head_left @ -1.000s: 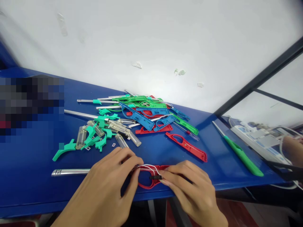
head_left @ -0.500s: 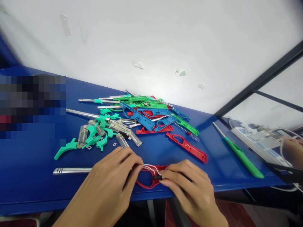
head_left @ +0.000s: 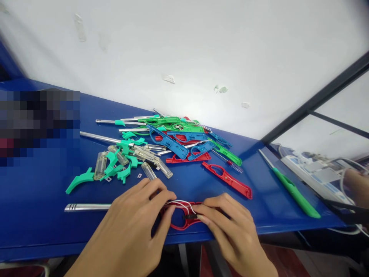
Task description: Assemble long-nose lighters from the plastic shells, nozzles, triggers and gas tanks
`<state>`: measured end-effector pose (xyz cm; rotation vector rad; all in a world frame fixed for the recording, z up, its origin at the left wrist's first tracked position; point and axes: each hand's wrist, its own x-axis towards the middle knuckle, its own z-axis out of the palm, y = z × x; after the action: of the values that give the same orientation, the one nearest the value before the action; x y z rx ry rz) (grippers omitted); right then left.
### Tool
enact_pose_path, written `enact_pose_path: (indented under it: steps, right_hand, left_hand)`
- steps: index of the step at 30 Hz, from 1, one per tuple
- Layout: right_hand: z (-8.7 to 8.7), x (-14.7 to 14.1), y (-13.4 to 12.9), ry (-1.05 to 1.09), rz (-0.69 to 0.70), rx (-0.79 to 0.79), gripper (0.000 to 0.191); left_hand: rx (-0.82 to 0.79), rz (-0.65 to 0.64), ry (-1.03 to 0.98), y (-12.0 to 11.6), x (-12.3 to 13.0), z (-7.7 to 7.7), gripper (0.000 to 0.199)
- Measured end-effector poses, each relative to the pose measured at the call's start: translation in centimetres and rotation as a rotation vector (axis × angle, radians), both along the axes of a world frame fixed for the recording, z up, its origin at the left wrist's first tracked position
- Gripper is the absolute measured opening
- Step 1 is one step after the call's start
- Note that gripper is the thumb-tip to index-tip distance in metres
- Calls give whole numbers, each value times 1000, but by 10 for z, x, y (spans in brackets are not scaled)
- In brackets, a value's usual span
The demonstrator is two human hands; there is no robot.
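A red lighter half-shell [head_left: 176,227] with an oval opening lies near the table's front edge, under both hands. A metal lighter tube [head_left: 88,207] reaches out to the left of my left hand [head_left: 135,219]. That hand is closed, its thumb and forefinger pinching two thin white wires [head_left: 182,201] at the shell's neck. The wires loop over to a small black igniter piece [head_left: 190,217] set across the shell. My right hand [head_left: 230,223] closes its fingertips on the right end of that piece. The right part of the shell is hidden beneath the fingers.
Behind the hands lies a pile of blue half-shells [head_left: 170,142], green half-shells [head_left: 227,152], green triggers [head_left: 83,179] and clear fuel tanks [head_left: 100,165]. A loose red half-shell [head_left: 227,179] and a whole green lighter [head_left: 294,192] lie rightward. Another person's hand [head_left: 357,184] shows at far right.
My left thumb and forefinger have shifted slightly at the wires, and my right fingers have moved a little over the black igniter piece. The pile looks unchanged.
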<state>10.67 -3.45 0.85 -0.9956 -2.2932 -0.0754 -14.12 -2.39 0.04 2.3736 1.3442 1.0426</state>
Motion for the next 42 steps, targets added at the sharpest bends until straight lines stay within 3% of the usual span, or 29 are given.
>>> enact_pose_path:
  steps: [17, 29, 36, 42]
  right_hand:
    - [-3, 0, -1, 14, 32, 54, 22]
    - [-4, -1, -1, 48, 15, 1, 20]
    - [-4, 1, -2, 136, 51, -82, 6]
    - [-6, 2, 0, 140, 77, -66, 8]
  left_hand:
    - [-36, -20, -5, 1, 0, -4, 31]
    - [54, 22, -34, -4, -2, 1, 29]
    - [20, 62, -80, -7, -9, -4, 24]
    - [-3, 44, -107, -6, -9, -3, 22]
